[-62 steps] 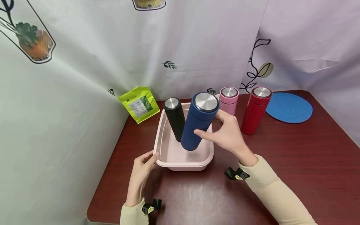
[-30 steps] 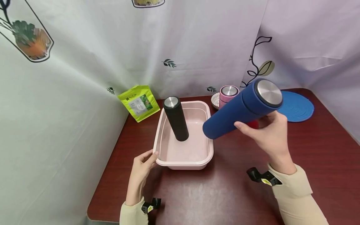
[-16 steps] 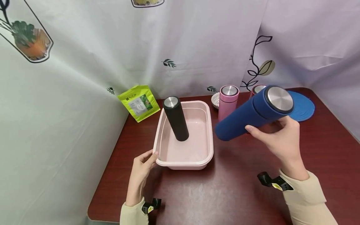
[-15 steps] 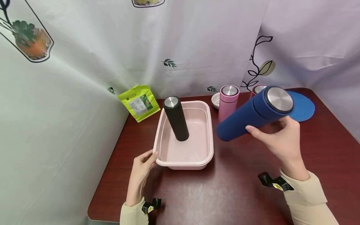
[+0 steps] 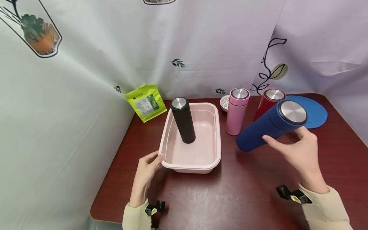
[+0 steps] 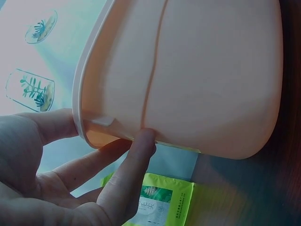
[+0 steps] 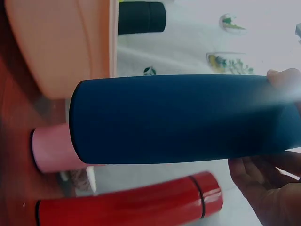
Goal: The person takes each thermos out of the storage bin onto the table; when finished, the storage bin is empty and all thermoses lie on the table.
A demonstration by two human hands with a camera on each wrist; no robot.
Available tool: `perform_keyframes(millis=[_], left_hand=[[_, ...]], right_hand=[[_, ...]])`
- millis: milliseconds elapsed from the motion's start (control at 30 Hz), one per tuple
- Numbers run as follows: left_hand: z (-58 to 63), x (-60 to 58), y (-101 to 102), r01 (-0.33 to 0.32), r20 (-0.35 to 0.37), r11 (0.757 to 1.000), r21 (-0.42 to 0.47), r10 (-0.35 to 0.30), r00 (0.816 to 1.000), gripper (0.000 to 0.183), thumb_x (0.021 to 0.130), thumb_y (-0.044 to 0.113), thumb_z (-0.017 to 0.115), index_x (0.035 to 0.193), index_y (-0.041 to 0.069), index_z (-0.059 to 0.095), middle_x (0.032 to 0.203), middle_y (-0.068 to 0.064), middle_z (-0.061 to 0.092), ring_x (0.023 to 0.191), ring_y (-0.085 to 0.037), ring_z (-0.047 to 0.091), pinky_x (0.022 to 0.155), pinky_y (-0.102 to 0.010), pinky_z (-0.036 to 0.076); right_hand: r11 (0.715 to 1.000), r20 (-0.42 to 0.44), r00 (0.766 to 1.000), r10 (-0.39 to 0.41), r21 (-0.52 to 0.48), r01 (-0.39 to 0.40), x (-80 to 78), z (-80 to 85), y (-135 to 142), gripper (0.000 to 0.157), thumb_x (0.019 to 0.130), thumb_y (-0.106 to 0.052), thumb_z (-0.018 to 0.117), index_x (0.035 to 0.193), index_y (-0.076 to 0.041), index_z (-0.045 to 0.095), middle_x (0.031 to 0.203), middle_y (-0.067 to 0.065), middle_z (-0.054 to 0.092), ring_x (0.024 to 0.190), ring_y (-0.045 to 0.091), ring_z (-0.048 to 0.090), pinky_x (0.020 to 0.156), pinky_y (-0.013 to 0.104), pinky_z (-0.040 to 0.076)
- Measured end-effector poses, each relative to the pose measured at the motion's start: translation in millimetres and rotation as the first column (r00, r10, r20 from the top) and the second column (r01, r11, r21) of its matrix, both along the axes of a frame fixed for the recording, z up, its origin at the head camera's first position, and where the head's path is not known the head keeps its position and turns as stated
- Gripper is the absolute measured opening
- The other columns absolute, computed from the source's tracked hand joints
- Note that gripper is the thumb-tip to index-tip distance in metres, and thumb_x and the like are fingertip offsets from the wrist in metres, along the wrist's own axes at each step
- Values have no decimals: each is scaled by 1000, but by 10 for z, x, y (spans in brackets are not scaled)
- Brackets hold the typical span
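My right hand (image 5: 302, 153) grips a blue thermos bottle (image 5: 265, 127) near its steel-topped lid. The bottle leans, lid up to the right, its lower end right of the tub and in front of the pink bottle. In the right wrist view, the blue bottle (image 7: 174, 120) spans the middle, fingers around its lid end. My left hand (image 5: 146, 172) pinches the near-left rim of a pink plastic tub (image 5: 198, 166); in the left wrist view, thumb and fingers meet the tub's edge (image 6: 77, 94). A black thermos bottle (image 5: 184, 123) stands inside the tub.
A pink bottle (image 5: 236, 116) and a red bottle (image 5: 264, 107) stand right of the tub. Behind them are a white woven basket (image 5: 223, 103) and a blue round mat (image 5: 314, 111). A green packet (image 5: 146, 103) sits at the back left, near the curtain (image 5: 201, 48).
The blue bottle has gone from above the tub to its right, tilting over and then lowering slightly, held by the right hand. The left hand stays on the tub's rim. The view has shifted slightly.
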State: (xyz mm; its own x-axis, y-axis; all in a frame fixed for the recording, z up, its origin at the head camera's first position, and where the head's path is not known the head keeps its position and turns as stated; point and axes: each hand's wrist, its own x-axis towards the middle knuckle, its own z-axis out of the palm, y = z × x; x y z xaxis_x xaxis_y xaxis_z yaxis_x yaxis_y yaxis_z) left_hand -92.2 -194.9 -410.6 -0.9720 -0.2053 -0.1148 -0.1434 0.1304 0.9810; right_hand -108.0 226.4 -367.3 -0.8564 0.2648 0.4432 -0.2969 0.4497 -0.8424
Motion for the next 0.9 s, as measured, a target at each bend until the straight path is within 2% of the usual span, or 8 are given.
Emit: perform_keyframes(millis=[233,467,600,900], left_hand=[[5,1,10,2,-5,1000,2,-2,1000,36,94,5,62,125,-14,59,119,-34,61,94,-21,68,76,-23,56],[28,12,27,3,4,1000,2,-3,1000,37,94,6,62,125,-13,58,120,-33,61,90,-14,67,76,-21,55],[34,15,35,0,10,1000,1,0,1000,38,94,7,62,126,-13,57,121,-33,60,90,-12,67,76,-21,55],[7,1,31,-17,2,1000,0,17,1000,37,94,5,62,124,-15,58,118,-34,62,92,-21,68,75,-23,56]], right_hand=[[999,25,999,-46,14,45,-6,-110,155,62,65,0,88,122,-16,69,103,-24,67,89,-5,63,76,4,46],[996,60,995,-77,41,74,-76,-223,315,63,67,-5,88,125,-20,69,113,-20,66,97,-4,60,79,4,43],[992,70,991,-117,56,113,-115,-261,402,59,68,-10,89,123,-23,70,109,-23,66,96,-5,58,79,4,41],[976,71,975,-209,81,203,-225,-345,625,55,69,-18,89,120,-27,71,98,-31,63,90,-9,55,76,6,38]])
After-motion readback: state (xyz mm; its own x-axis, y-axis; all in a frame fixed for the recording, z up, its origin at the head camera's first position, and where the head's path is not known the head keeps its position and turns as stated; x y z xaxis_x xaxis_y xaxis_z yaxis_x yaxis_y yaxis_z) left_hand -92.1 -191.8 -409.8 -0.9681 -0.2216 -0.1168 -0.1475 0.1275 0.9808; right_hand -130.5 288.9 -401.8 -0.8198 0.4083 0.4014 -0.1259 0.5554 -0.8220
